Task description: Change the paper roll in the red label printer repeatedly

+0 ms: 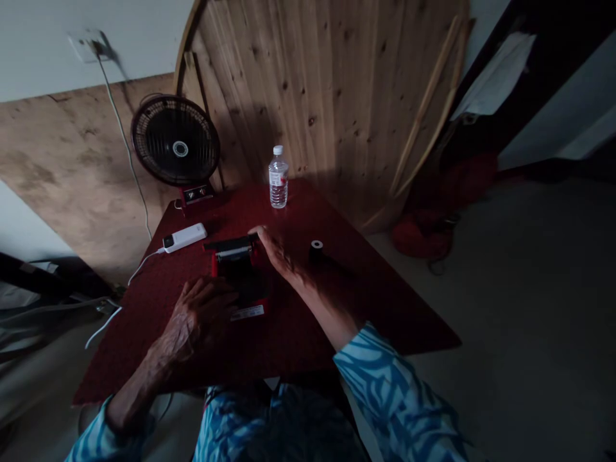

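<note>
A small red and black device (239, 266) with its lid raised lies in the middle of the dark red table (289, 333). My left hand (199, 317) rests on its near end with fingers curled over it. My right hand (276, 251) lies against the device's far right corner, fingers stretched out and touching the raised lid. A small black roll with a white core (316, 249) stands just right of my right hand. A white label (247, 313) shows at the device's near edge.
A white power bank (185, 237) with a cable lies at the table's left. A water bottle (278, 178) stands at the far edge, and a black fan (176, 146) at the far left corner. Round wooden boards lean on the wall behind.
</note>
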`<state>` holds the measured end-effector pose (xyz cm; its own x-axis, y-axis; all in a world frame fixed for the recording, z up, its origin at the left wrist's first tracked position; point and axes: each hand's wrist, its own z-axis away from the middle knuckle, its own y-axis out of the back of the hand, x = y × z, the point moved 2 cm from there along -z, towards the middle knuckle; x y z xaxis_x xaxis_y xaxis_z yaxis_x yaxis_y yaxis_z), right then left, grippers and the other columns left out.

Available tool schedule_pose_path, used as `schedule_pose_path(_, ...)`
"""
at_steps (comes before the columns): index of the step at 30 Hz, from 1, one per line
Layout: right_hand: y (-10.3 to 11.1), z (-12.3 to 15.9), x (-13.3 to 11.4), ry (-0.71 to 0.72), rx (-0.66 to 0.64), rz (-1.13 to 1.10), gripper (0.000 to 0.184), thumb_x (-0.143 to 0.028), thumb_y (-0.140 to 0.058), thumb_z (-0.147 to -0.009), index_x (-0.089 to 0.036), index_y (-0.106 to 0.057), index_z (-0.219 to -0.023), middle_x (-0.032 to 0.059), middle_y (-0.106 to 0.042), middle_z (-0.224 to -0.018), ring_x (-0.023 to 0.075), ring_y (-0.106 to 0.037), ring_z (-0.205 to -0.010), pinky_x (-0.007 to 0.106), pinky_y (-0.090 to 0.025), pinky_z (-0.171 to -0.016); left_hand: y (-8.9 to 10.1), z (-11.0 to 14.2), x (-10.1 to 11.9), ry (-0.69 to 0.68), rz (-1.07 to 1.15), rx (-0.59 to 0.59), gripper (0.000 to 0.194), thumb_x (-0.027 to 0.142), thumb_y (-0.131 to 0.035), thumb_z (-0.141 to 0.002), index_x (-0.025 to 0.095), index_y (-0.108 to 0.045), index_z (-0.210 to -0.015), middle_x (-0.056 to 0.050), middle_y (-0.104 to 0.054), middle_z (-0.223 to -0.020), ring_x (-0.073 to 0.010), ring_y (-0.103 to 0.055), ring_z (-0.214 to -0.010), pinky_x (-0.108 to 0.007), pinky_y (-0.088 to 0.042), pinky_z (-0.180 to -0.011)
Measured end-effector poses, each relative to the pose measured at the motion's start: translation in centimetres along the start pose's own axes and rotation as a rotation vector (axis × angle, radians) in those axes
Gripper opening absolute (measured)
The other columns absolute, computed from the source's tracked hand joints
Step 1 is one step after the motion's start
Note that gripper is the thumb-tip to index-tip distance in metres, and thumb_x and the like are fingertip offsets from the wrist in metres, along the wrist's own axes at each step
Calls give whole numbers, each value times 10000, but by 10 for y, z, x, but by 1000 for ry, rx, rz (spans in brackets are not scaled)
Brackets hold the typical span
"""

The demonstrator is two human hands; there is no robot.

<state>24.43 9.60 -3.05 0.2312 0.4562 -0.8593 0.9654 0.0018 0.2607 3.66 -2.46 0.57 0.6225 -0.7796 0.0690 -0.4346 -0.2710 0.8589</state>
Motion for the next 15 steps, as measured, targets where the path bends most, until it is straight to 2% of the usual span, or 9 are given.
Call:
schedule_pose_path(3,3,32,2,83,4,-12,496,-577,-300,-1008,-261,-681,-1025,45,-666,-1190,206,-592,-1171,385,-422,-1075,1,4,-1,-4,1,19,203,287,-593,-963,201,-704,-1110,-73,-749,-1092,-253,-622,-1088,-385,-427,-894)
schedule_pose_path(5,2,48,4,83,18,-41,487,-593,-320,-1003,-255,-664,-1067,58,-670,-1192,209,-580,-1202,390,-422,-1079,3,6,-5,18,46,53,227,327,-552,-985,212,-703,-1108,-64,-754,-1076,-247,-630,-1088,-377,-438,-899)
schedule_pose_path(7,0,57,5,67,39,-62,466,-599,-347,-999,-266,-650,-1119,58,-675,-1189,209,-582,-1208,400,-425,-1082,4,8,-12,102,94,119,282,344,-471,-1019,221,-703,-1121,-63,-749,-1077,-232,-645,-1051,-363,-458,-879)
schedule_pose_path(10,-3,60,6,69,66,-66,501,-634,-341,-987,-274,-665,-1113,64,-641,-1247,213,-582,-1216,409,-439,-1080,1,10,-25,302,97,180,380,390,-378,-1042,221,-679,-1201,-86,-709,-1193,-241,-633,-1083,-384,-471,-904)
schedule_pose_path(12,-4,60,6,86,81,-60,544,-659,-321,-978,-269,-687,-1076,70,-608,-1289,217,-573,-1235,413,-444,-1083,-6,12,-32,360,89,135,429,431,-347,-1044,220,-655,-1255,-100,-675,-1274,-260,-613,-1149,-417,-457,-956)
schedule_pose_path(15,-3,63,6,105,77,-47,535,-642,-320,-987,-277,-699,-1082,61,-590,-1315,214,-560,-1259,409,-438,-1097,-17,18,-36,342,81,62,453,432,-309,-1051,225,-629,-1296,-112,-639,-1345,-271,-597,-1200,-445,-433,-992)
